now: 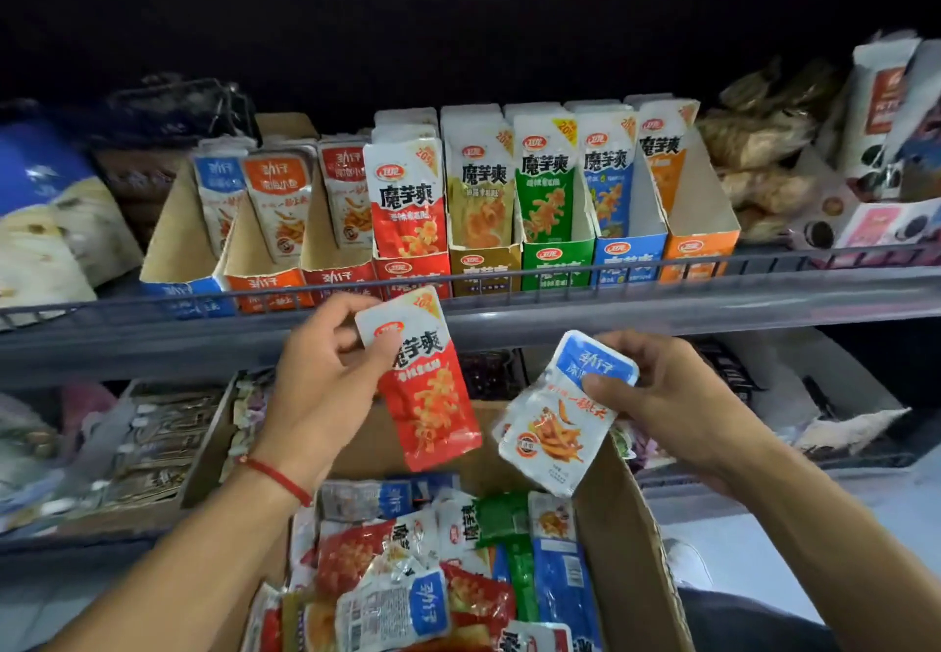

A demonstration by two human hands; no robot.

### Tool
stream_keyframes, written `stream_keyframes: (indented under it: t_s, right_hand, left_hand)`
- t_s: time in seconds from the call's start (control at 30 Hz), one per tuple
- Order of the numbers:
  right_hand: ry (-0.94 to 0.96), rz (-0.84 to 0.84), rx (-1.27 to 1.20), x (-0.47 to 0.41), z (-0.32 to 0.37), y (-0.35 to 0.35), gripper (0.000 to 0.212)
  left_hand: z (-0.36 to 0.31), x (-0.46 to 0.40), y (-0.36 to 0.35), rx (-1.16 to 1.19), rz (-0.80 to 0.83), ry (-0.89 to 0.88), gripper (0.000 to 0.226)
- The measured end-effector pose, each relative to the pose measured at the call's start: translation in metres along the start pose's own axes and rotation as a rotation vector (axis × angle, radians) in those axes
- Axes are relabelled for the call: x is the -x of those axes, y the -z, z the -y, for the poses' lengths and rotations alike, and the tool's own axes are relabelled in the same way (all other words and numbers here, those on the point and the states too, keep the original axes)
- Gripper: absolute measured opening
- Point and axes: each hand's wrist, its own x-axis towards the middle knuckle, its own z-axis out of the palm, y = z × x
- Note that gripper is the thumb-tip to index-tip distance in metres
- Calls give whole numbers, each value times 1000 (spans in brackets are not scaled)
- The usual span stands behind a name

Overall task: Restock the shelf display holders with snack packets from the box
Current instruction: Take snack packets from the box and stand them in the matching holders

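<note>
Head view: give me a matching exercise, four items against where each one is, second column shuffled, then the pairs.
Things:
1. red packet
2. blue-topped packet
3. green holder
4. cardboard box

Places:
A. on the shelf, between the yellow holder and the blue holder
B. held in the right hand
C. below both hands, full of mixed packets
D. held in the left hand

Pairs: 1-D, 2-B, 3-A, 4-C

Holders point(489, 223) on shelf point(662, 305); box point(626, 524) below, before it.
</note>
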Motion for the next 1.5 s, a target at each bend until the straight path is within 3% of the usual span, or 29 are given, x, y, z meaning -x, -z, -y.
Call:
stream_keyframes:
  t_s: [0.23,0.43,0.67,1.0,1.27,1.4,1.5]
  right_hand:
    - [58,-42,167,-8,7,-9,11]
    - [74,-40,236,-12,7,-15,15]
    - [95,-33,254,-14,5,-11,13]
    - [124,-48,273,-18,5,-14,13]
    - [119,-45,276,-19,4,-13,11]
    - [119,-41,289,-20,4,-16,13]
    - [112,-41,292,-21,4,-17,13]
  left_hand:
    - [-90,-89,16,-120,-194,-417,19]
    - [-109,-119,2,-307,-207,-552,10]
    - [-88,-120,14,-433,-47,-468,9]
    - [-101,-96,19,-666,-24,-592,5]
    - [-92,-107,25,-484,73,-431,9]
    - [-91,-123,19,-547,123,-380,10]
    - [-89,-129,17,-694,54,-450,10]
